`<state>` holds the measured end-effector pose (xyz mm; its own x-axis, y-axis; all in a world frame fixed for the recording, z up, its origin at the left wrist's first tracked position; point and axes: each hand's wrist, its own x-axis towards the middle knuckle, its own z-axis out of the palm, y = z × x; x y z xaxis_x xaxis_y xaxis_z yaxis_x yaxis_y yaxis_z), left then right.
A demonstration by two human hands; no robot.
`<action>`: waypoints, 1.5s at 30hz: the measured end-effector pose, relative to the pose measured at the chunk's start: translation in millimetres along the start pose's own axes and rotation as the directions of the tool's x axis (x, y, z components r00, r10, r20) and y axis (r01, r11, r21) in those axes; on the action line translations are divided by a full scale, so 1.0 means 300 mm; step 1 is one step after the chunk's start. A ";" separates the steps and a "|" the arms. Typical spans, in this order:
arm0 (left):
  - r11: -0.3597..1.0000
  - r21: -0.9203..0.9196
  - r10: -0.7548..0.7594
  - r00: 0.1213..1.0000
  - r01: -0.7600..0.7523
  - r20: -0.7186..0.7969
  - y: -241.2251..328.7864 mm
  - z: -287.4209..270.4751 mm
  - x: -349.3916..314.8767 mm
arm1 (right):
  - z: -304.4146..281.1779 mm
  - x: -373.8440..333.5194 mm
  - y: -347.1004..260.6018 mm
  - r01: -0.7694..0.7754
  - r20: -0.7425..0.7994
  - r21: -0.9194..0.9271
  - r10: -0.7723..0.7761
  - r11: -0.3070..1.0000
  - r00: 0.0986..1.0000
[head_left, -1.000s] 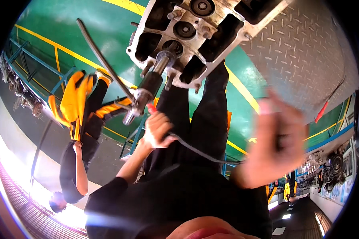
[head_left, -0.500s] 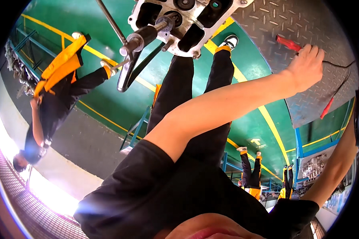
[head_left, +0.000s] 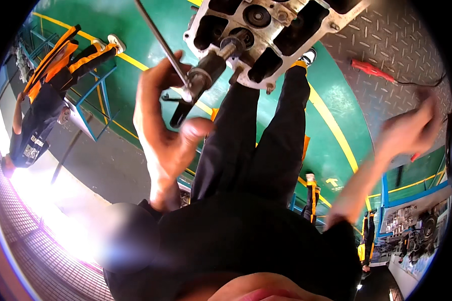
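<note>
A metal cylinder head (head_left: 286, 30), with dark ports and round bores, is at the top middle. A clamp-like steel tool (head_left: 208, 70) with a thick round body and a long thin bar reaches into one bore. My left hand (head_left: 163, 120) is curved round the tool's outer end, fingers and thumb spread apart; I see no firm grip. My right hand (head_left: 412, 128) is over the patterned metal plate (head_left: 391, 45) at the right. Motion smears its fingers, so whether it holds anything is unclear. Beyond it lies a red-handled item (head_left: 371, 70) with a thin dark cord or shaft.
The green floor (head_left: 336, 125) carries yellow lines. A person (head_left: 40, 110) in dark and orange clothing is at the left near a blue-framed stand (head_left: 93, 115). Others stand farther off at the lower right, near a blue-edged bench (head_left: 412, 200) with metal parts.
My left hand has left the red-handled item on the plate and come back to the steel tool. My right hand has moved into view over the plate. The tool's outer end has turned.
</note>
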<state>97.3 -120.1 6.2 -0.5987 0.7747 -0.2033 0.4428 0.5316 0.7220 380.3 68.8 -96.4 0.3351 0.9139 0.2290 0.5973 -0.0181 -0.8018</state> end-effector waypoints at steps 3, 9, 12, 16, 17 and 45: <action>0.993 -0.102 -0.052 0.996 0.059 0.068 0.069 0.027 0.042 | 0.023 -0.449 -0.216 0.113 0.308 0.359 -0.232 0.927 0.923; 0.971 0.099 -0.230 0.966 0.219 0.120 0.157 0.051 0.106 | 0.171 -0.693 -0.417 0.146 0.312 0.427 -0.297 0.892 0.903; 0.943 0.085 -0.331 0.931 0.321 0.155 0.181 0.059 0.131 | 0.233 -0.682 -0.443 0.079 0.226 0.399 -0.181 0.914 0.957; 0.958 0.145 -0.268 0.953 0.247 0.144 0.173 0.075 0.143 | 0.254 -0.697 -0.430 0.131 0.239 0.318 -0.213 0.939 0.947; 0.965 0.146 -0.239 0.959 0.217 0.152 0.164 0.071 0.145 | 0.257 -0.706 -0.430 0.110 0.252 0.306 -0.192 0.946 0.948; 0.994 0.069 -0.102 0.971 0.089 0.215 0.105 0.043 0.165 | 0.282 -0.701 -0.460 0.186 0.257 0.141 -0.217 0.972 0.942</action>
<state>90.2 -60.5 10.4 -0.4830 0.7721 -0.4130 0.4327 0.6205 0.6540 165.8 -86.5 -80.4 -0.0016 0.9688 0.2477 0.5403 0.2092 -0.8150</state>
